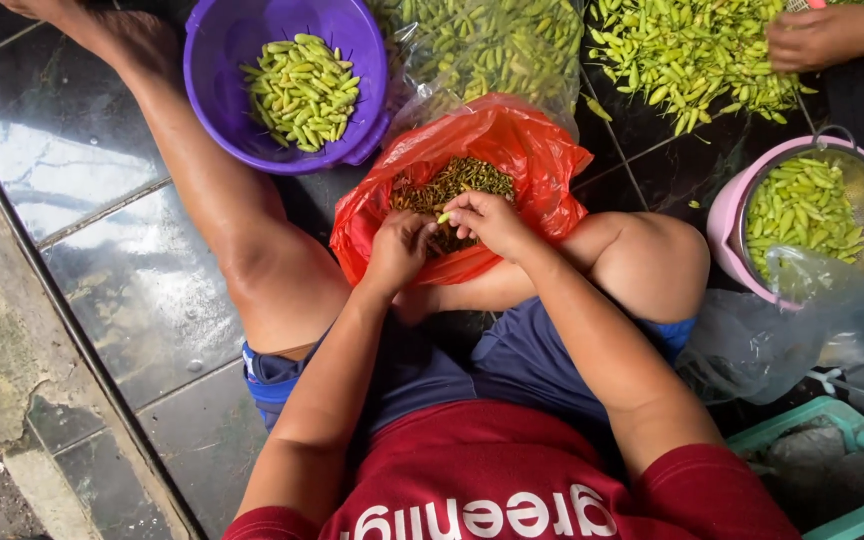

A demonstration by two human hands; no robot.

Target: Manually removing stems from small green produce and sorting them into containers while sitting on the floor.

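My left hand (399,247) and my right hand (489,220) meet over a red plastic bag (512,150) that holds a heap of dark green stems (452,183). Between the fingertips of both hands is one small green chili (443,217). The bag rests on the floor between my bent legs. A purple bowl (222,60) with plucked green chilies (300,90) stands to the upper left of the bag.
A clear bag of chilies (492,45) lies behind the red bag. A loose pile of chilies (687,55) spreads at the upper right, where another person's hand (817,38) rests. A metal strainer of chilies in a pink basin (727,215) stands at the right.
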